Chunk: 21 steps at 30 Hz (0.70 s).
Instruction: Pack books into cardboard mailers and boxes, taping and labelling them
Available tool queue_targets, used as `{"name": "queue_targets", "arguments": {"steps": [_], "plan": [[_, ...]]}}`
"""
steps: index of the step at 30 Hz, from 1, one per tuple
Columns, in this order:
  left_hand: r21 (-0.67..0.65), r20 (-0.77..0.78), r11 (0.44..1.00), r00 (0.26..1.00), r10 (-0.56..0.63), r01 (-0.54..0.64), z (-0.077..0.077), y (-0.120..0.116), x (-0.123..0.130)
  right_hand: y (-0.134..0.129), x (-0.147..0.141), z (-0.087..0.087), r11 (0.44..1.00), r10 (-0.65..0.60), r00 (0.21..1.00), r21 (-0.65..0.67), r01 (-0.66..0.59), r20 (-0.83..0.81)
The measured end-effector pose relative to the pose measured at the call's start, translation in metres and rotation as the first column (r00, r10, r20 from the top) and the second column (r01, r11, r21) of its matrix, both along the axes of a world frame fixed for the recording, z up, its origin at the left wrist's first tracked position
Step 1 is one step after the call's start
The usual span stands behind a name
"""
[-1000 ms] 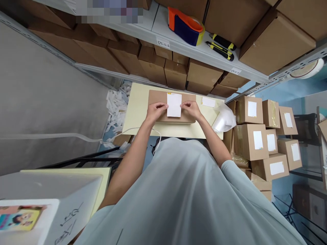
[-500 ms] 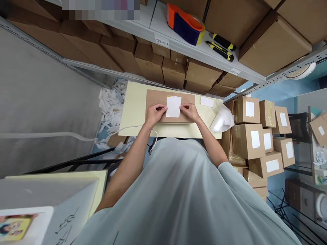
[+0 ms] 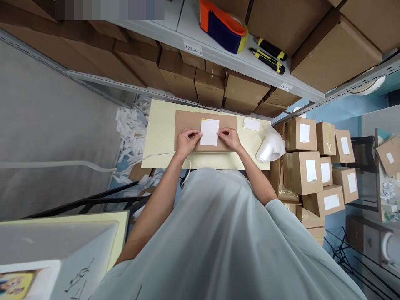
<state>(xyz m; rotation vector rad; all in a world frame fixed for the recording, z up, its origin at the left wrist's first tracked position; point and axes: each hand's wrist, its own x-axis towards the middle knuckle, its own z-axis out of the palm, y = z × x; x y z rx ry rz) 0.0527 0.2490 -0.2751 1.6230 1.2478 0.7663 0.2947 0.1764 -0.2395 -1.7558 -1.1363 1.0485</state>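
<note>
A white shipping label [image 3: 209, 132] with a small yellow mark at its top left corner lies over the upper face of a brown cardboard box [image 3: 187, 120]. My left hand [image 3: 187, 141] pinches the label's left edge between thumb and fingers. On the opposite edge, my right hand [image 3: 229, 138] pinches it the same way. The label looks flat against the cardboard; whether all of it touches is too small to tell. Beneath the box is a pale yellow table [image 3: 159, 133]. Another white label [image 3: 251, 124] rests on the table to the right of the box.
A translucent plastic roll [image 3: 270, 146] sits at the table's right end. Labelled cartons [image 3: 303, 168] are stacked beyond it. On the shelf [image 3: 215, 48] above are an orange-and-blue tape dispenser [image 3: 223, 29] and box cutters [image 3: 270, 54]. Paper strips [image 3: 129, 125] heap at the left.
The label now lies flatter and straighter on the box, with both hands still at its edges. The whole view has shifted slightly.
</note>
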Motion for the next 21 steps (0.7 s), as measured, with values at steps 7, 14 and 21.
{"name": "queue_targets", "arguments": {"steps": [7,14,21], "plan": [[0.033,-0.055,0.999,0.998,0.001,0.0,0.0015,-0.0025,0.001,0.0,-0.0004,-0.0031,1.0,0.01,0.997,0.011,-0.011,0.076],[0.064,-0.083,0.998,0.996,-0.015,0.02,0.0011,-0.0067,-0.0014,-0.0029,-0.0012,-0.0054,0.999,0.034,0.984,0.018,-0.038,0.175],[0.104,-0.113,0.995,0.993,0.022,-0.01,0.0043,-0.0102,0.0031,-0.0068,-0.0059,-0.0013,0.999,0.033,0.972,0.025,-0.04,0.231]]}}
